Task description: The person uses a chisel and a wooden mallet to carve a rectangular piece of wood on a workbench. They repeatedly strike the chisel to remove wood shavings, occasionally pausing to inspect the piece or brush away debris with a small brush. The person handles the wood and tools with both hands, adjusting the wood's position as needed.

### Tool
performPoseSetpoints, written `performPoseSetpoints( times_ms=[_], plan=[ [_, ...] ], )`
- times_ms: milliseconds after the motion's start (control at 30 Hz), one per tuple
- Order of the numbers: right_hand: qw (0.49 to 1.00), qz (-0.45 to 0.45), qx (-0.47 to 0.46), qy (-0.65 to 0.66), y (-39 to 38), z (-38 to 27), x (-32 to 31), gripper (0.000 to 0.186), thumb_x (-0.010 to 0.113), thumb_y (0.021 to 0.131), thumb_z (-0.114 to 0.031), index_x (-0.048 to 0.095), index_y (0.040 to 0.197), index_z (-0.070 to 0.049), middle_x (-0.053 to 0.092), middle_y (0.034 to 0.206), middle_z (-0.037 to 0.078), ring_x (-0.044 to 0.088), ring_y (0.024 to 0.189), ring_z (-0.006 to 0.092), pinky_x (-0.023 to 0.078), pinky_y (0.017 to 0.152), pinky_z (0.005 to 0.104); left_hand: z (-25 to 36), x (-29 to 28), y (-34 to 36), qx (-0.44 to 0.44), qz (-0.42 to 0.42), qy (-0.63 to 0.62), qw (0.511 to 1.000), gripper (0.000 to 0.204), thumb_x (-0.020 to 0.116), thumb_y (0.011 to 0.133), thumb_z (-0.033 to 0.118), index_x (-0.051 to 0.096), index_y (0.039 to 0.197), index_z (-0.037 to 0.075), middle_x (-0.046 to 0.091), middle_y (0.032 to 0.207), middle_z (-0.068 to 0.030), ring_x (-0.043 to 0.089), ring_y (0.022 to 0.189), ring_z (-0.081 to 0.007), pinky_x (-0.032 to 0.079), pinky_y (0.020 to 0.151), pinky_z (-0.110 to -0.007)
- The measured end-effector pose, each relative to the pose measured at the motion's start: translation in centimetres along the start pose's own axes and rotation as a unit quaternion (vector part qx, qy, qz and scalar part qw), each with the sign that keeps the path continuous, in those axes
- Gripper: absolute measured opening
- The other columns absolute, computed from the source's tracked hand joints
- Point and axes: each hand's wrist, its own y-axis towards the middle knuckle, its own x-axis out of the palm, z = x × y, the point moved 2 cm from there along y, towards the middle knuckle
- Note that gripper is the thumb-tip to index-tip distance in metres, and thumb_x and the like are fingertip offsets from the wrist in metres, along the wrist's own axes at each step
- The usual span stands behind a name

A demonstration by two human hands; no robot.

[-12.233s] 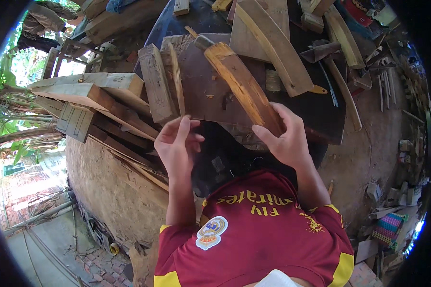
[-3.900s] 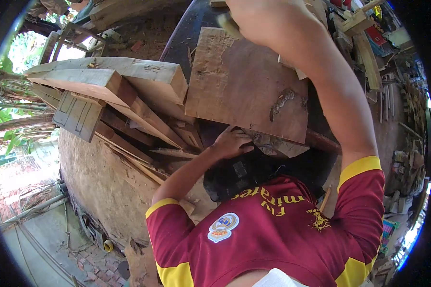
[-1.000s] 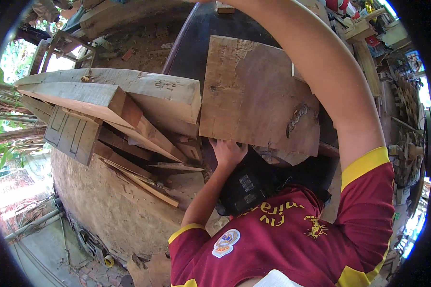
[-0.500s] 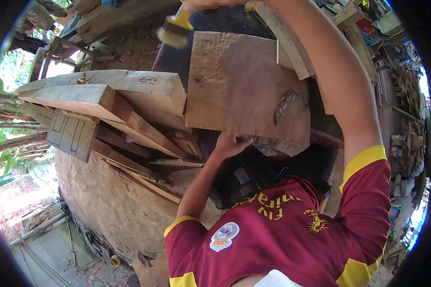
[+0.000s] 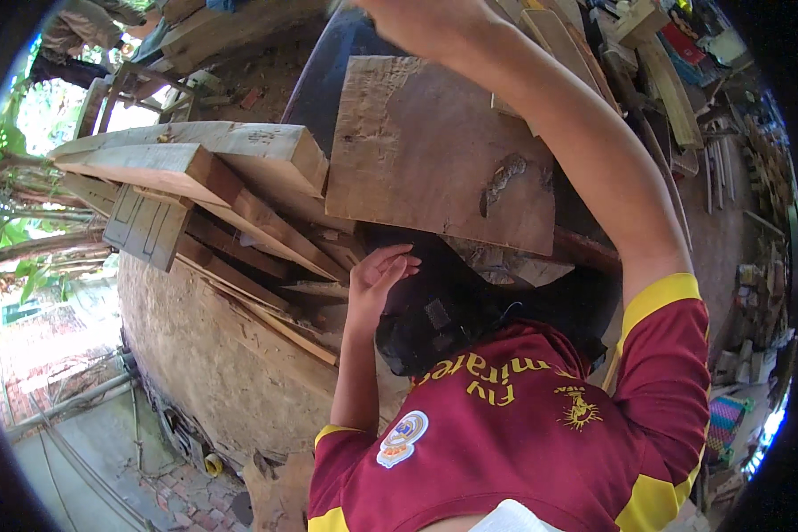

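A flat brown wooden board [image 5: 443,151] with a rough, pale left strip and a dark gouged patch lies before me on a dark surface. My left hand [image 5: 381,270] is just off its near left corner, above my dark-clad lap; its fingers are loosely bent and hold nothing. Reaching over the far side of the board, my right hand [image 5: 421,22] is partly cut off by the upper edge of the picture. It was gripping a yellow-handled paintbrush half a second ago; now its fingertips and nearly all of the brush are out of view.
Thick timber beams [image 5: 195,164] stick out left of the board, with thinner planks stacked under them. A small board with drawn lines [image 5: 142,230] leans there. More planks [image 5: 563,53] lie beyond my right forearm. Brown ground [image 5: 213,328] spreads at the lower left.
My left hand has let go of the board's near edge and drawn back left. My right hand has moved farther up, taking the paintbrush out of view. The view has shifted slightly.
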Motion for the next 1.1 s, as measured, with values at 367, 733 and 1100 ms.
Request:
performPoseSetpoints(
  times_ms=[367, 733, 1100],
  plan=[
    [0.905, -0.35, 0.026, 0.241, -8.3, -1.8, -11.2, 0.01, 0.061, 0.073, 0.006, 0.066, 0.082, 0.005, 0.069, 0.077, 0.013, 0.068, 0.07, 0.0196, 0.053, 0.062, 0.0287, 0.1, 0.5, -2.5, 0.021, 0.1, 0.048, 0.994, 0.028, 0.06, 0.09, 0.013, 0.062, 0.111, -0.005, 0.068, 0.096, -0.0159, 0.066, 0.086, -0.0215, 0.052, 0.079, -0.032],
    [0.985, -0.002, 0.014, 0.173, -4.2, -0.3, -5.0, 0.006, 0.065, 0.075, 0.001, 0.065, 0.081, 0.003, 0.07, 0.077, 0.012, 0.068, 0.068, 0.02, 0.052, 0.055, 0.0322, 0.2, 0.2, -3.7, 0.022, 0.125, 0.031, 0.991, 0.025, 0.06, 0.091, 0.008, 0.06, 0.11, -0.009, 0.066, 0.097, -0.0154, 0.064, 0.091, -0.0194, 0.052, 0.085, -0.032],
    [0.996, 0.043, -0.082, 0.009, -6.8, 1.0, -5.2, 0.006, 0.068, 0.073, 0.001, 0.067, 0.079, 0.0, 0.068, 0.069, 0.006, 0.064, 0.061, 0.0135, 0.051, 0.054, 0.0265, -0.5, -0.3, -3.0, 0.033, 0.134, 0.049, 0.989, 0.028, 0.061, 0.09, 0.014, 0.062, 0.11, -0.005, 0.068, 0.095, -0.0146, 0.066, 0.084, -0.0204, 0.052, 0.08, -0.032]
  ],
)
